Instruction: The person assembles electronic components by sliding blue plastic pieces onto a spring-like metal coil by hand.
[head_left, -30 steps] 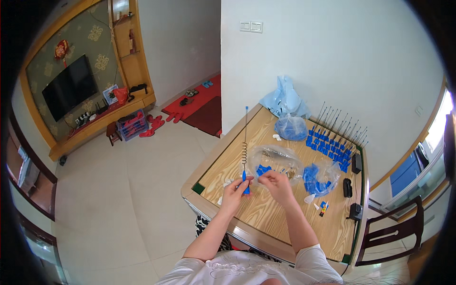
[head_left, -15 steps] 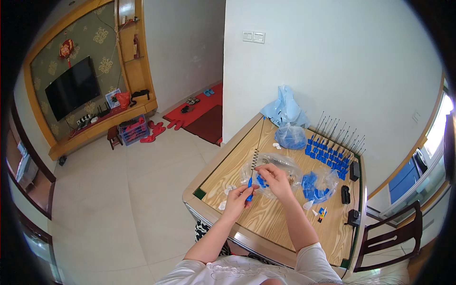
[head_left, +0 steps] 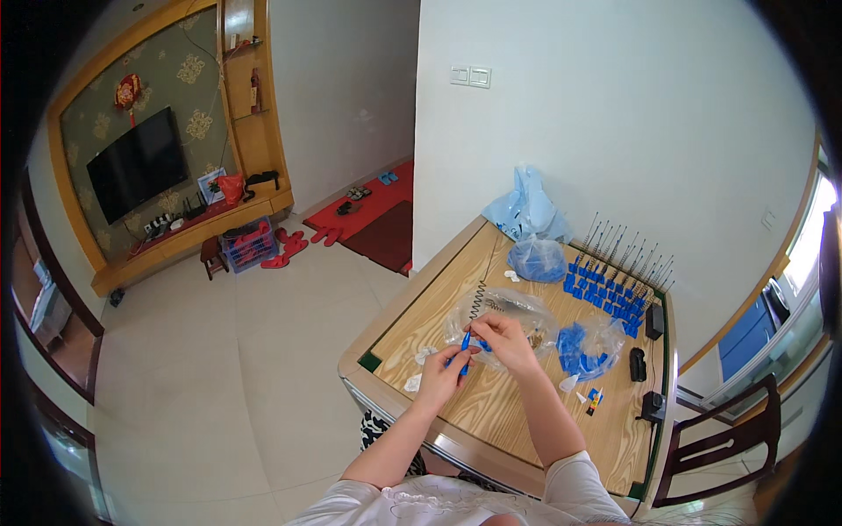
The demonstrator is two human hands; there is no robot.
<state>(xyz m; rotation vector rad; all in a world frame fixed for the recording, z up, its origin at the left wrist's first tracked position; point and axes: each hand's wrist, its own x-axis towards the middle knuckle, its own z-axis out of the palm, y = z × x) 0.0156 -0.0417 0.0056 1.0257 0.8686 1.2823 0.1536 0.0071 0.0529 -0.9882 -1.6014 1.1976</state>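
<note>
My left hand (head_left: pixel 444 375) is closed around a slim blue pen-shaped piece (head_left: pixel 465 347), its tapered tip pointing away from me. Just above that tip, the fingers of my right hand (head_left: pixel 507 340) pinch the lower end of a dark coiled wire (head_left: pixel 477 303). The coil rises from there and ends in a thin straight stretch leaning to the right. My fingers hide where the coil and the blue piece meet. Beneath my hands lies an open clear plastic bag (head_left: pixel 530 307), with small blue parts and dark coils in it.
Blue square pieces with upright coils (head_left: pixel 607 285) stand in rows at the table's far right. Nearby are a bag of blue parts (head_left: pixel 589 347), a tied bag (head_left: pixel 537 258), a light blue bag (head_left: pixel 526 203), black boxes (head_left: pixel 654 321) and a dark chair (head_left: pixel 724 443).
My right fingers have moved down closer to the blue piece's tip. The coil's upper end now tilts further right. My left hand keeps its grip on the blue piece.
</note>
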